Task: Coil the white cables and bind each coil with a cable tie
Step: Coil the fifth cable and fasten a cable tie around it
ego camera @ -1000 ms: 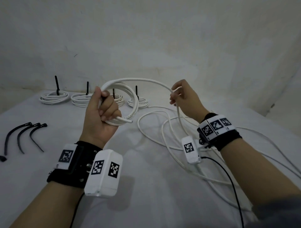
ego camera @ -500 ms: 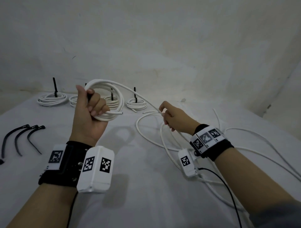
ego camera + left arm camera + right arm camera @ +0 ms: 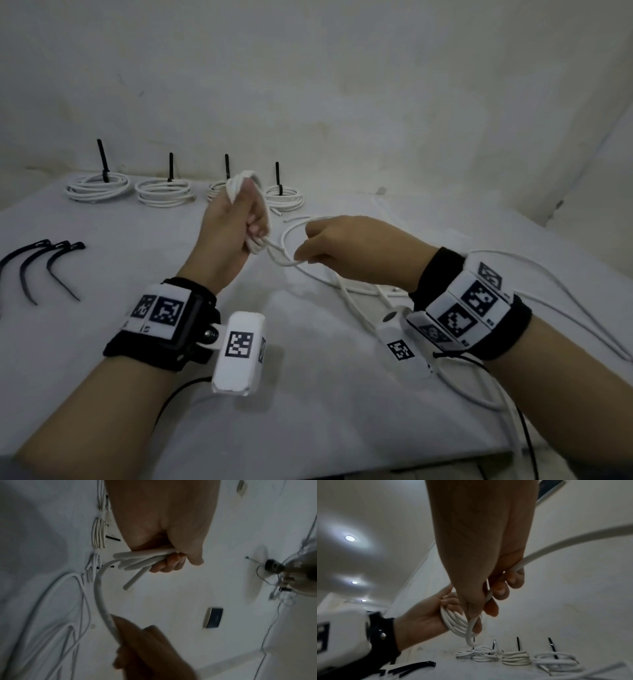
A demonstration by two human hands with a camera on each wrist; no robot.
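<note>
left hand (image 3: 230,229) grips the coil (image 3: 453,622) — right hand (image 3: 356,247) apparently pinches the trailing white cable (image 3: 101,596).

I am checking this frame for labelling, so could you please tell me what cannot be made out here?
- Third bound coil, head view: mostly hidden behind the left hand.
- Turns in the held coil, left wrist view: the grip covers part; count unclear.
- Loose white cable, head view: runs off the right edge; length unknown.

You grip a smooth, matt white plastic-sheathed cable (image 3: 279,262) above a matt white cloth-like table cover (image 3: 308,394), with dull black plastic cable ties (image 3: 51,263) lying at the left and fabric wrist straps (image 3: 191,329) on your arms.
</note>
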